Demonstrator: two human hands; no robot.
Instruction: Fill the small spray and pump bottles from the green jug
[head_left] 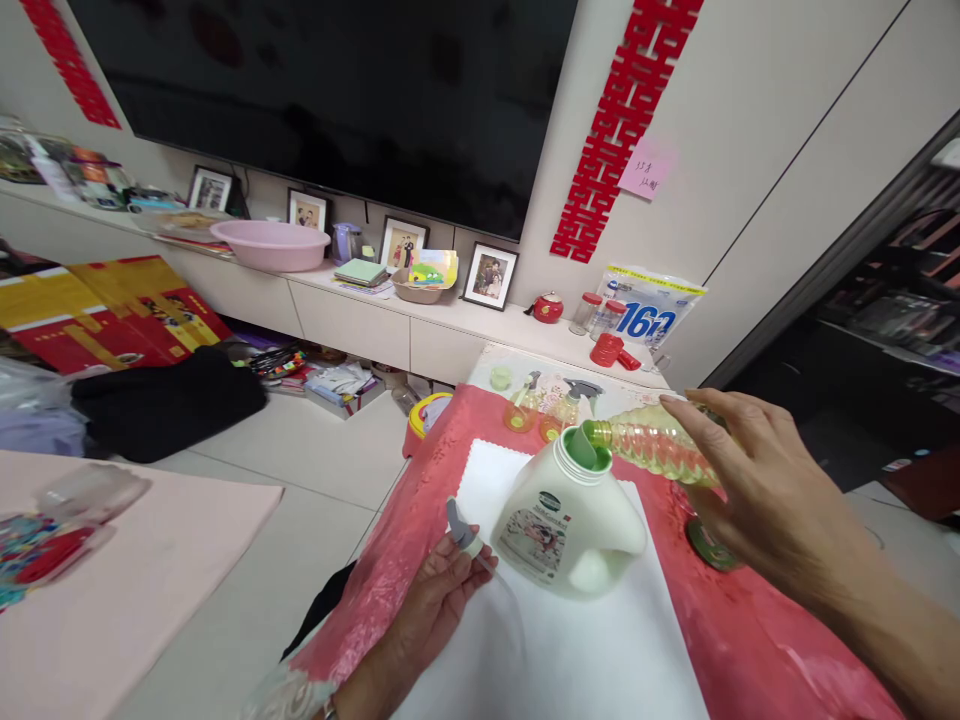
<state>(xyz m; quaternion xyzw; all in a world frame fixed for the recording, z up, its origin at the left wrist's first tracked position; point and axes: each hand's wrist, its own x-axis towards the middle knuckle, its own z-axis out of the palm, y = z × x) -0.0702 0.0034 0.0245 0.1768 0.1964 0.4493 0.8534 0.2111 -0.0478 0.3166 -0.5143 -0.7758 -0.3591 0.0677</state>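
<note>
A pale green detergent jug (570, 530) stands uncapped on a white sheet (600, 660). My right hand (750, 470) is closed around a ribbed clear bottle (652, 440) tinted yellow-green. That bottle is tipped nearly level, its neck at the green pouring spout (583, 445) in the jug's mouth; whether liquid flows I cannot tell. In my left hand (442, 590), a grey and white spray head (465, 530) is pinched between the fingers, its thin clear tube trailing over the sheet. Beyond the jug are two clear spray bottles (562, 412) with yellow liquid in the bottom.
Red plastic (420, 480) covers the table under the sheet. Right of the jug lies a dark green round object (712, 545), partly below my right hand. A small green cup (500, 377) stands at the table's far end. The long cabinet (442, 345) holds frames, jars and a pink basin (270, 247).
</note>
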